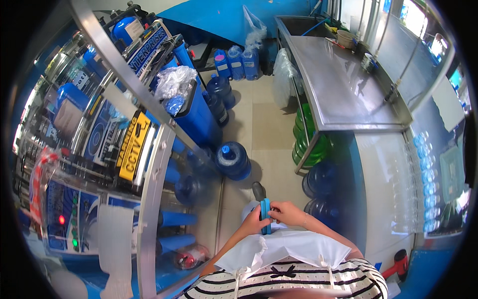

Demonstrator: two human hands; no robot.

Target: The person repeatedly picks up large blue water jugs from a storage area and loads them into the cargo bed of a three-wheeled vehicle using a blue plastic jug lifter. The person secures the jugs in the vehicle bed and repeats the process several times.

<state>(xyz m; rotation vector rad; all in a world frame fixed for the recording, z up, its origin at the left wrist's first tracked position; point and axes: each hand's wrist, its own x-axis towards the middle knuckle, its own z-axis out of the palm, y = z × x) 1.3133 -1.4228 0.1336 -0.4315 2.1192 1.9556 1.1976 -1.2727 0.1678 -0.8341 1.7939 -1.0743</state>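
In front of my body I hold a small, flat, light-blue case-like thing (266, 209), seen edge-on with a dark line along it. Its exact kind cannot be made out. My left hand (253, 220) is wrapped round its left side. The fingers of my right hand (290, 214) are bent and pinch at its right edge. A white apron (284, 249) covers my front below the hands. Just beyond them a dark shoe tip (257, 189) shows on the floor. The nearest large thing is a round blue water jug (233, 160) with a blue cap, standing upright ahead and to the left.
A metal-framed partition (149, 199) with filter equipment runs along the left. Farther on are a blue bin (198, 119) topped with plastic bags and more blue jugs (220, 89). At right stands a steel sink counter (343, 74), green jugs (309, 144) under it, clear bottles (425, 179) beyond.
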